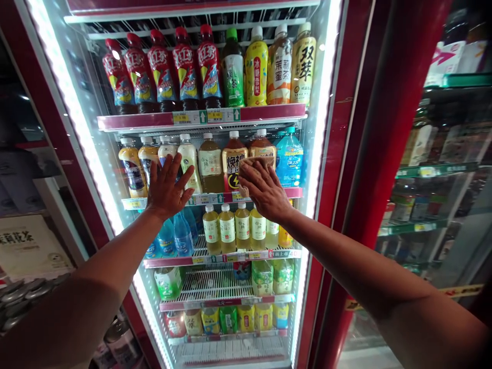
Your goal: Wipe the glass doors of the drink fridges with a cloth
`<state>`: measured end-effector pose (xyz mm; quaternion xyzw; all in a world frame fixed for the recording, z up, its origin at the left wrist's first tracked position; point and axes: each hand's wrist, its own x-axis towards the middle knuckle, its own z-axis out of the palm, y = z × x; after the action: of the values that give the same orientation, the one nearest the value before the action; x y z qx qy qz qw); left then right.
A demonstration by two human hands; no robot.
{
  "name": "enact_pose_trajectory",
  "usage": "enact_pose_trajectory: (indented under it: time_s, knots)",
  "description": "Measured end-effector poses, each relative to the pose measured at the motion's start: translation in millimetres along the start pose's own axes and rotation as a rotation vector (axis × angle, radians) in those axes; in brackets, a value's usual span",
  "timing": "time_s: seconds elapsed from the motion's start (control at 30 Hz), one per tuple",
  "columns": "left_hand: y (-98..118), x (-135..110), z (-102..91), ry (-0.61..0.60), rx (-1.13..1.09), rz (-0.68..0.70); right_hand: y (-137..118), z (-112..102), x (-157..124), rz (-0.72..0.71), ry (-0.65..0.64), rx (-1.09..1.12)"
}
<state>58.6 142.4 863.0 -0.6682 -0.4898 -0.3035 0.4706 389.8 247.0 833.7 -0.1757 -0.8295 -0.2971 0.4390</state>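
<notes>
Left hand [167, 187]: fingers spread wide, nothing held. Right hand [265, 189]: fingers nearly together, flat over a tan cloth [252, 161]. Cloth location: in front of second-shelf bottles [210, 171], lit drinks fridge [326, 169].

My bare left hand [167, 185] and bare right hand [266, 190] narrow at the wrists [289, 214], then widen into long bare forearms [338, 251], uncovered past the creased elbows [403, 305].

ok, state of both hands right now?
Left hand: open and spread, nothing visible in it.
Right hand: laid mostly flat over a tan cloth; grip underneath hidden, can't tell.
</notes>
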Motion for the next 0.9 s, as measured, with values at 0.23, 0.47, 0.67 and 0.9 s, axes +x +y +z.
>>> enact_pose_trajectory:
  time_s: [0.23, 0.47, 0.67, 0.9]
  knots:
    - [0, -1, 0.5, -0.023, 0.009, -0.035, 24, -14, 1, -0.022, -0.013, -0.027]
    - [3, -4, 1.5, 0.012, 0.044, -0.008, 24, -7, -20, 0.004, 0.021, -0.036]
    - [1, -4, 1.9, 0.02, 0.024, -0.035, 47, -20, -17, 0.001, 0.059, -0.048]
    - [1, -5, 2.6, 0.027, 0.021, -0.041, 47, -17, -32, 0.06, 0.107, -0.037]
